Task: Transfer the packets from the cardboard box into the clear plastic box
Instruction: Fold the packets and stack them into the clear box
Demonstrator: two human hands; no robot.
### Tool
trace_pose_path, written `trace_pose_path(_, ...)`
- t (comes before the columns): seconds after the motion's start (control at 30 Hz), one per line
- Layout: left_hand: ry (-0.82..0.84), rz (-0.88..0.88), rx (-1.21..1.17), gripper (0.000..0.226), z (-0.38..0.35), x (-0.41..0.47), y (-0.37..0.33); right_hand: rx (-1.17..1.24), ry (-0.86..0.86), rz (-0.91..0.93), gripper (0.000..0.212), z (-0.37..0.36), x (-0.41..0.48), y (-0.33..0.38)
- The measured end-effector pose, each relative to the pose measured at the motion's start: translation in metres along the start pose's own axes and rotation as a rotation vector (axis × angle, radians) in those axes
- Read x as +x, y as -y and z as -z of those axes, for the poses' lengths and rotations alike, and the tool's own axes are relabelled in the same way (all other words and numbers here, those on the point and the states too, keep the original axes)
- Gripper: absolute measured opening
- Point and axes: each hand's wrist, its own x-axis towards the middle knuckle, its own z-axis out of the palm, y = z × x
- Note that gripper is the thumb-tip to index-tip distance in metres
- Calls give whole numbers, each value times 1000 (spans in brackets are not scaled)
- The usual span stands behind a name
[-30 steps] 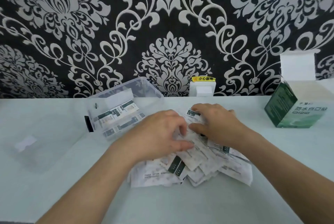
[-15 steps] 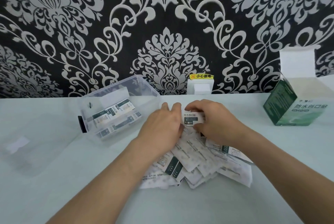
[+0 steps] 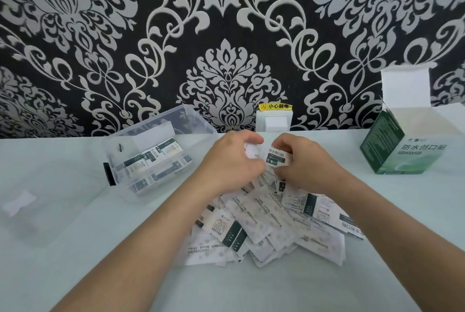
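A heap of white and dark-green packets (image 3: 264, 226) lies on the table in front of me. Above its far end, my left hand (image 3: 231, 163) and my right hand (image 3: 305, 163) together hold a small bunch of packets (image 3: 275, 156), fingers curled round it from both sides. The clear plastic box (image 3: 161, 122) stands to the left of my hands, tilted, with several packets inside (image 3: 151, 158). At the far right stands the green cardboard box (image 3: 400, 150), its white lid flap up and its inside hidden.
A clear lid (image 3: 37, 201) with a white label lies at the left on the pale table (image 3: 251, 286). A white wall socket with a yellow warning sticker (image 3: 274, 117) sits at the table's back edge, below the patterned wall.
Both hands rose from lying on the heap and gathered a bunch of packets between them, lifting it off the pile's far end. The boxes stayed where they were.
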Motion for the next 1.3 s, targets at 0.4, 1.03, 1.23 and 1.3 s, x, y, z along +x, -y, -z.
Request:
trace_pose_path(0.4,-627,-478,-66,44,36,-22,-9,-235,60,8,41,0,0,-2)
trace_pose_path(1.03,-392,-455,101,43,9,-38,-17,1370,268,-180,27,11,-42,32)
trace_pose_path(1.23,-157,-127,-145,69,20,-30,-7,1310,279,-131,34,1,-39,31)
trace_pose_path(1.3,-173,-131,-104,57,22,-30,-10,1350,372,-155,35,3,-40,31)
